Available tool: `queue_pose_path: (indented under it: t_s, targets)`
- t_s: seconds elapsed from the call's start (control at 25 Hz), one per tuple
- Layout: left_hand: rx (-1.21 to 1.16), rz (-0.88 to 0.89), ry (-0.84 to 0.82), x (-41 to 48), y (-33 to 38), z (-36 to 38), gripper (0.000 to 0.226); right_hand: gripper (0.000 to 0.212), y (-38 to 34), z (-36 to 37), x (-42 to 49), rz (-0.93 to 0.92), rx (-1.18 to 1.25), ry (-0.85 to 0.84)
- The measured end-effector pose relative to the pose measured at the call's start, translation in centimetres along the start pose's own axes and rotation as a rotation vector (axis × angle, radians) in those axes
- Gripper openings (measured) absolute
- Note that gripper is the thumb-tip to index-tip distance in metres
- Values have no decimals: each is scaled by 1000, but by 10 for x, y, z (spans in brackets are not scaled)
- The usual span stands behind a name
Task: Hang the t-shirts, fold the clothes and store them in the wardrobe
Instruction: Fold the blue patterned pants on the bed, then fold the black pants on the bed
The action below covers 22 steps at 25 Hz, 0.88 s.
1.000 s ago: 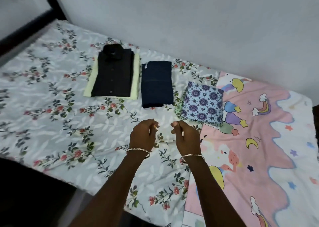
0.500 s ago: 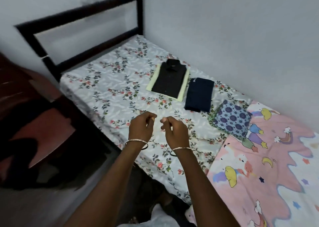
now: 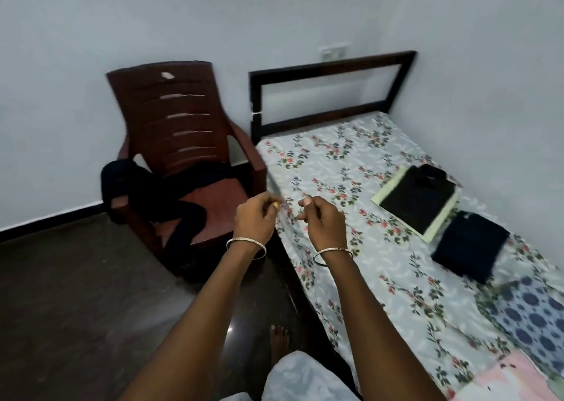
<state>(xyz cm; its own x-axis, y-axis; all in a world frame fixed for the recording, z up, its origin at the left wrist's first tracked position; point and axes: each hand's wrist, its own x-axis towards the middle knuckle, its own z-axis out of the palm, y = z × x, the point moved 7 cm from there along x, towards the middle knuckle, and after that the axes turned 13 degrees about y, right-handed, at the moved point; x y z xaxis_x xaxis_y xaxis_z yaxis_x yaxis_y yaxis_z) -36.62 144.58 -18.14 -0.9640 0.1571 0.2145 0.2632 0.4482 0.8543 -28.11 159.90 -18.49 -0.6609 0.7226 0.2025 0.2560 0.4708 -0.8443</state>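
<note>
Our left hand (image 3: 254, 217), right hand (image 3: 323, 222): fingers curled in, nothing seen held | right of our right fingers, on bed (image 3: 335, 162): folded black shirt (image 3: 418, 199), navy garment (image 3: 470, 245), patterned cloth (image 3: 531, 318) | left of our left fingers: dark clothes (image 3: 183, 214) draped over chair (image 3: 183, 120)

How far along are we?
Done: black shirt, navy garment and patterned cloth lie folded on the bed. In hand: nothing; left hand and right hand are curled, empty. Left: dark clothes draped over the chair, plus storing everything; no wardrobe in view.
</note>
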Motion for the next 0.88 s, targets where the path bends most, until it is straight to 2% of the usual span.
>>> queue_pose_path:
  t_s: [0.24,0.6,0.88]
  targets:
    - [2,-170,188,72,-78,-89,18,26,-76,133,27,-127,53,-211]
    - [118,-412,458,187,-208,-222,20,28,-166,355,70,-158,100,-502]
    - [147,-591,578,212,-297,-281,21,27,-183,480,67,-124,64,-671]
